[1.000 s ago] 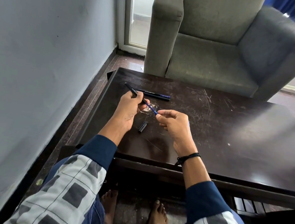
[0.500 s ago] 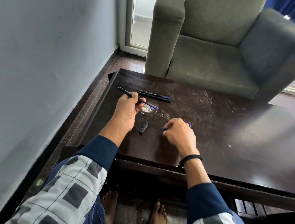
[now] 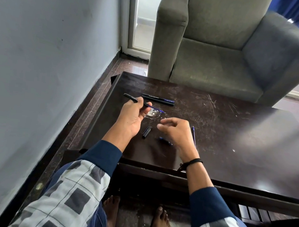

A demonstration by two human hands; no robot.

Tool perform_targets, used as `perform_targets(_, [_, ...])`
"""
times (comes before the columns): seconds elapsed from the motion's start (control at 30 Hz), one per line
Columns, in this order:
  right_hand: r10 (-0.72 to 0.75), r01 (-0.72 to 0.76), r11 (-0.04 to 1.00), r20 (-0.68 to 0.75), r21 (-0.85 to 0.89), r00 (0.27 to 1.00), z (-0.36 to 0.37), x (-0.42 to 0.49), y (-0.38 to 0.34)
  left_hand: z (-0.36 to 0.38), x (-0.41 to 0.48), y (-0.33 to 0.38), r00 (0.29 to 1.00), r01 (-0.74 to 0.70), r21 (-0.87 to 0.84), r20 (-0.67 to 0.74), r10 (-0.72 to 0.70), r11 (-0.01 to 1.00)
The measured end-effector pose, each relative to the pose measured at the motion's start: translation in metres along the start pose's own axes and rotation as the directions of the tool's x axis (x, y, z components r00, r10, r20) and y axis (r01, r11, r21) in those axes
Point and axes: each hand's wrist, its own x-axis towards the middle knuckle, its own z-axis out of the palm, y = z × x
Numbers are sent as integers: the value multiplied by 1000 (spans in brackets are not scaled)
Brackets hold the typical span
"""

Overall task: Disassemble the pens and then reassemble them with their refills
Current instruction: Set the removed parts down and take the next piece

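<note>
Left hand pinches a black pen barrel, its blue refill sticking out toward frame centre. Right hand hovers over the dark surface, fingers loosely curled, holding nothing. Black cap lies between the hands. Small blue piece sits by the right palm, a loose refill just right of it. Two whole pens lie side by side above the hands.

Left hand pinches black pen, refill protruding; right hand loose above table.
</note>
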Motion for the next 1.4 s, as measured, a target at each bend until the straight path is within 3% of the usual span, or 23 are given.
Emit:
perform_targets(0.1, [-12, -1, 946, 37, 325, 999, 4, -6, -5, 3, -7, -7, 993, 116, -105, 27, -114, 988])
perform_targets(0.3, [32, -31, 794, 8, 607, 999, 15, -15, -8, 10, -17, -23, 977, 204, -118, 85, -194, 972])
perform_targets(0.8, [-11, 99, 684, -125, 723, 992, -13, -12, -18, 5, -12, -7, 984, 177, -249, 62, -167, 952])
perform_targets(0.93, [-32, 223, 833, -358, 507, 933, -48, 1, -17, 1, -8, 1, 993, 117, -276, 22, -115, 954])
perform_targets(1.07, [-79, 118, 991, -432, 65, 898, -74, 12, -6, 2, -8, -1, 995, 101, -236, 28, -98, 967])
perform_targets(1.2, [-72, -77, 946, -434, -315, 898, -86, 20, 9, 3, -10, -1, 996, 85, -196, 33, -80, 977])
perform_targets(1.4, [-11, -188, 864, -391, -467, 920, -79, 28, 28, 1, -11, 6, 1000, 20, -88, 18, -18, 996])
